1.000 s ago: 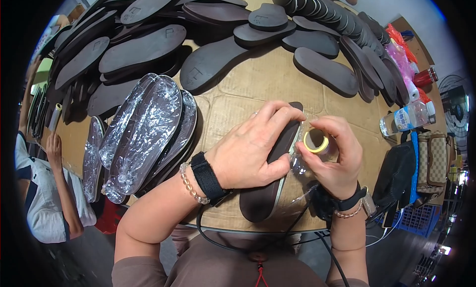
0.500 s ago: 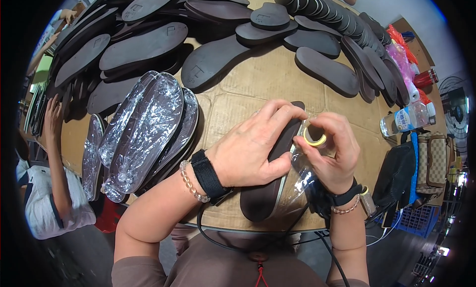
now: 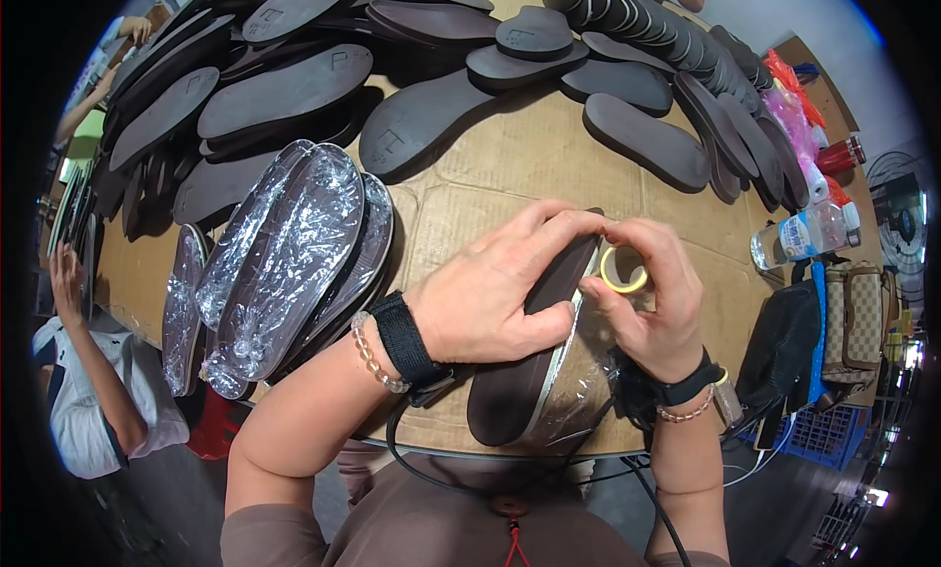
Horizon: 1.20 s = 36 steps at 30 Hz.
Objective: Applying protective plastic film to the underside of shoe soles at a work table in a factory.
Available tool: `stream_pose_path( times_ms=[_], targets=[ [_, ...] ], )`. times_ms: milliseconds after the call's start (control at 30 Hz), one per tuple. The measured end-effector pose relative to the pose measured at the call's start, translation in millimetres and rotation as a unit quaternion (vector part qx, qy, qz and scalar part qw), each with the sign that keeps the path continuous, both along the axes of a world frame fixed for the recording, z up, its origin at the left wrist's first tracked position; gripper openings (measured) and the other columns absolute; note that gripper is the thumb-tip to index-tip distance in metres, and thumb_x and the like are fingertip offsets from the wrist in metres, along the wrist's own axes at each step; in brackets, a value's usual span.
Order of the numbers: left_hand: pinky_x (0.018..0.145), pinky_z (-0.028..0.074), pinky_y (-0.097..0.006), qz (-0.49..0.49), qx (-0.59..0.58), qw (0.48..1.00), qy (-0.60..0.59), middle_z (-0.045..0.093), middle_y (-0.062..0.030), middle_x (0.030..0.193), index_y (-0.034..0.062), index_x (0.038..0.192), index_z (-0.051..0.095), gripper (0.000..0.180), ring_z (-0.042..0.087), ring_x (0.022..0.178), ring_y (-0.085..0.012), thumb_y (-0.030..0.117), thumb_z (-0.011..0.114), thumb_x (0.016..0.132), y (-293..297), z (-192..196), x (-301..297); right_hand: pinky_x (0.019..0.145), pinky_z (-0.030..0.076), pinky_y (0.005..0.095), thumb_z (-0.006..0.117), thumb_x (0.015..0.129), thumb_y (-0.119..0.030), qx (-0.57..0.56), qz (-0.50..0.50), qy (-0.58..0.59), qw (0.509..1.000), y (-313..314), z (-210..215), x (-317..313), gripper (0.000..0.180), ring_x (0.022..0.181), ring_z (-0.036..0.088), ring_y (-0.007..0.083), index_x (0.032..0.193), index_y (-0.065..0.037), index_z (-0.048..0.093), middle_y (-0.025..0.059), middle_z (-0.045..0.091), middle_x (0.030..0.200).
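Observation:
A dark brown shoe sole (image 3: pixel 502 402) stands tilted on its edge on the cardboard-covered table, its pale rim turned to the right. My left hand (image 3: pixel 495 297) grips it from above, fingers over the far end and thumb pressed to the rim. A roll of clear film (image 3: pixel 624 270) with a yellowish core is pinched between the thumb and fingers of my right hand (image 3: pixel 662 307), close against the sole's far right side. Loose clear film (image 3: pixel 578 395) hangs along the sole's right side, partly touching the table. Several film-wrapped soles (image 3: pixel 294 258) lie stacked to the left.
Bare dark soles (image 3: pixel 284 92) are piled across the far side, with a row of soles (image 3: pixel 676 48) at far right. A water bottle (image 3: pixel 806 236), black bag (image 3: pixel 782 337) and checked bag (image 3: pixel 851 317) line the right edge. A co-worker's hand (image 3: pixel 69 283) is at left.
The sole's near end has shifted slightly left and toward me. The film beside it looks less bunched. My right hand has moved slightly left; the co-worker's hand has moved left and nearer.

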<state>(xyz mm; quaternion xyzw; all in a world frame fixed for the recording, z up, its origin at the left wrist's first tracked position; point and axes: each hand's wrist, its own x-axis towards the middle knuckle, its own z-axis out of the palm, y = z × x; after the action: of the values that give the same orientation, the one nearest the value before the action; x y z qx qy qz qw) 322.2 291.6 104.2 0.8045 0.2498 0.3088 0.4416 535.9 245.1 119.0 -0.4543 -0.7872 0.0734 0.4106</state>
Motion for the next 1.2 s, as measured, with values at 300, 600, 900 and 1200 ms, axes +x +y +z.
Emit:
stream_pose_path(
  times_ms=[300,600,900,1200],
  targets=[
    [0.116,0.041,-0.046,-0.015,0.013,1.000,0.009,0.050,-0.0244,0.142,-0.0005,0.145,0.046,0.071,0.051,0.134,-0.0417,0.022,0.063,0.080,0.3,-0.2,0.4,0.074,0.055,0.0335,0.082,0.079,-0.003,-0.009,-0.019,0.018,1.000,-8.7,4.1,0.3,0.040,0.086,0.068,0.0260,0.116,-0.002,0.066,0.0127,0.070,0.102],
    [0.115,0.042,-0.047,-0.012,0.021,1.000,0.014,0.050,-0.0250,0.143,-0.0011,0.146,0.046,0.073,0.050,0.133,-0.0426,0.023,0.063,0.079,-1.2,-1.1,0.7,0.071,0.055,0.0329,0.084,0.076,0.000,0.002,-0.031,0.026,0.999,-8.3,-0.3,-4.7,0.041,0.084,0.068,0.0261,0.113,-0.002,0.066,0.0131,0.069,0.100],
    [0.114,0.042,-0.046,-0.010,0.015,1.000,0.012,0.050,-0.0247,0.142,-0.0010,0.145,0.046,0.072,0.051,0.132,-0.0422,0.021,0.063,0.079,-1.4,-2.3,0.6,0.072,0.056,0.0339,0.084,0.076,-0.001,0.003,-0.034,0.014,0.999,-7.2,0.1,-5.8,0.041,0.085,0.069,0.0281,0.113,-0.002,0.066,0.0135,0.069,0.100],
    [0.099,0.049,-0.043,0.041,-0.015,0.998,0.039,0.056,-0.0186,0.121,0.0067,0.134,0.054,0.062,0.057,0.112,-0.0362,0.022,0.071,0.076,2.2,8.2,7.7,0.076,0.055,0.0370,0.083,0.079,-0.001,-0.051,-0.036,0.009,0.998,-8.7,3.9,-5.0,0.040,0.089,0.069,0.0319,0.115,-0.001,0.065,0.0139,0.069,0.103]
  ],
)
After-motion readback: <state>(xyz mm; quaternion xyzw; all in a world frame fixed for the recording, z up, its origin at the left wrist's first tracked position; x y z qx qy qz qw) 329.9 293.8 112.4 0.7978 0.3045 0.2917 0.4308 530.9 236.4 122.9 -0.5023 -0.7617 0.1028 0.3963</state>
